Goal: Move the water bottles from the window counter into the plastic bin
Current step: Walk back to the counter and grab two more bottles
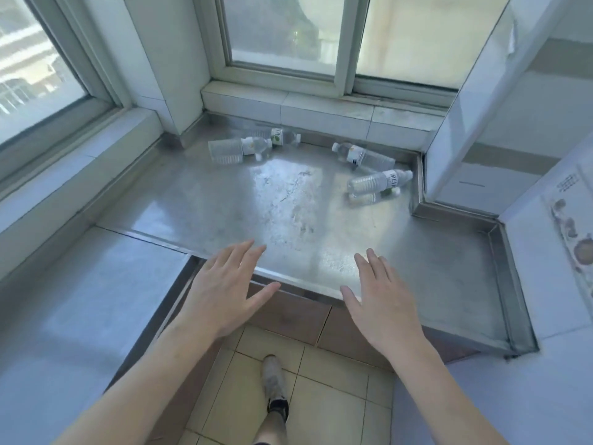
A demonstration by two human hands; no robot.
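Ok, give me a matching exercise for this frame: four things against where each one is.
1 left hand
2 bottles
3 shoe
4 poster

a on the floor tiles
b on the right wall
c over the counter's front edge
d lying by the window

Pairs: 1-c, 2-d, 3-a, 4-b.

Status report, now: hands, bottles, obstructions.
Left hand and right hand open, empty, at counter edge. Four bottles lying by the window. Bin not in view. Path clear.
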